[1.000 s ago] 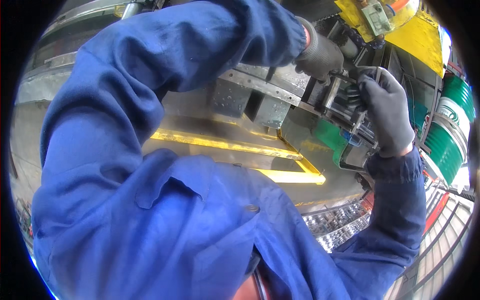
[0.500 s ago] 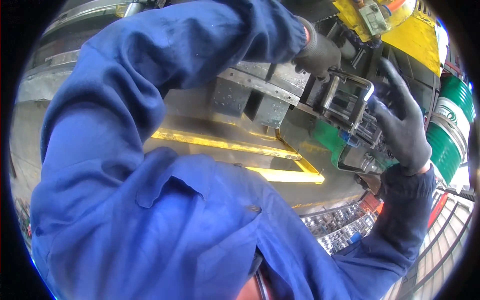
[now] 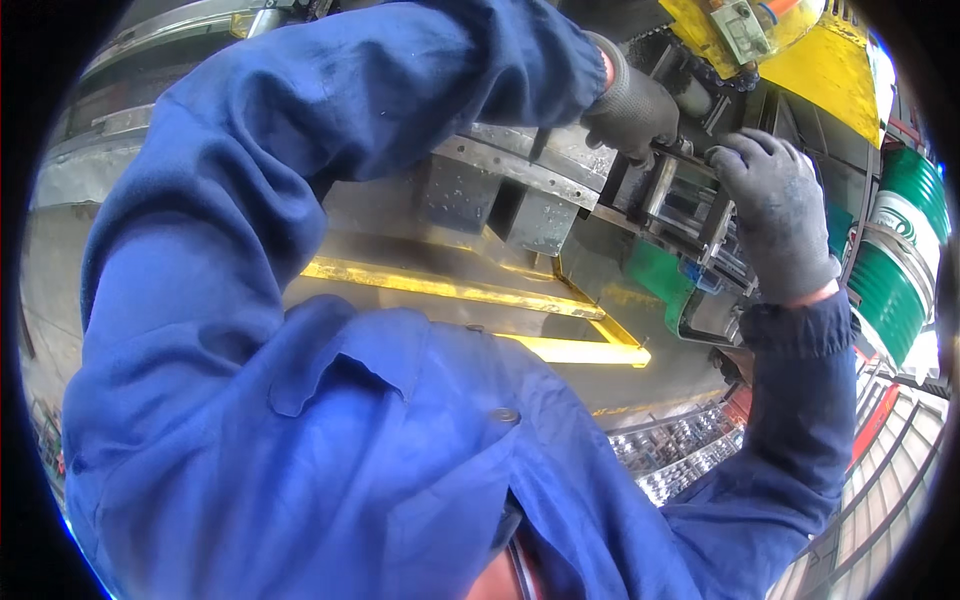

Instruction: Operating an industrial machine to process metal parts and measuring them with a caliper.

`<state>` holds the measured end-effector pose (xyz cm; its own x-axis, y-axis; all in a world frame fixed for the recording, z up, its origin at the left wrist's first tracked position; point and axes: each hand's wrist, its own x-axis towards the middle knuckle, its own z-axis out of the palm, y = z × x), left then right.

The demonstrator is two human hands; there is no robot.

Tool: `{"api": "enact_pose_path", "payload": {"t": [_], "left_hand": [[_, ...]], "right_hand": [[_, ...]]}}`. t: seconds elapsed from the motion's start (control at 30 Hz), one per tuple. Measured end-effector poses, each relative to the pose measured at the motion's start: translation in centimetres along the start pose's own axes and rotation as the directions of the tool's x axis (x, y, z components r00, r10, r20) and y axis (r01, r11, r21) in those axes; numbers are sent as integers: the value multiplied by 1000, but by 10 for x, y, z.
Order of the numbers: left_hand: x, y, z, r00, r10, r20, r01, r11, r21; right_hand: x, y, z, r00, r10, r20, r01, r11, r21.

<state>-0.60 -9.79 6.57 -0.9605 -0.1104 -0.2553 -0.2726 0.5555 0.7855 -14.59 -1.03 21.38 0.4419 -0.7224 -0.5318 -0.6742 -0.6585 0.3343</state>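
Note:
A bare-metal rectangular frame [image 3: 716, 228] with bars across it sits at the upper right, on or against machinery. My left hand [image 3: 637, 108], in a grey knit glove, reaches across from the left, its fingers closed on the frame's far end. At the frame's far right corner is my right hand [image 3: 782, 205], gloved the same way. Its fingers bend over that corner, covering it, and seem to grip it. The fingertips of both hands are partly hidden.
A yellow guard [image 3: 825, 85] is at the upper right, with a green drum [image 3: 905, 255] beside it. Steel blocks [image 3: 545, 215] and a yellow floor frame [image 3: 450, 288] lie left of the hands. Many small metal parts [image 3: 680, 450] are grouped low at right.
My right hand has moved left, from open with fingers stretched to bent over the frame's corner. My left hand stays at the frame's far end.

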Motion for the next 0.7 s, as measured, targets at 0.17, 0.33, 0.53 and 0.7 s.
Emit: {"api": "enact_pose_path", "payload": {"t": [0.17, 0.33, 0.53, 0.7], "left_hand": [[-8, -10, 4, 978, 170, -122, -181, 980, -86], [-7, 1, -1, 998, -15, -59, 14, 1000, -28], [-35, 25, -16, 995, 58, -84, -61, 997, -38], [-17, 7, -15, 993, -9, -114, -3, 994, -107]], "right_hand": [[5, -6, 7, 928, -97, -360, 9, 971, -237], [-9, 0, 16, 825, 297, -480, -56, 890, 453], [-22, -7, 12, 785, 576, -229, -90, 470, 878], [-10, -17, -7, 802, 408, -437, 92, 639, 764]]}}
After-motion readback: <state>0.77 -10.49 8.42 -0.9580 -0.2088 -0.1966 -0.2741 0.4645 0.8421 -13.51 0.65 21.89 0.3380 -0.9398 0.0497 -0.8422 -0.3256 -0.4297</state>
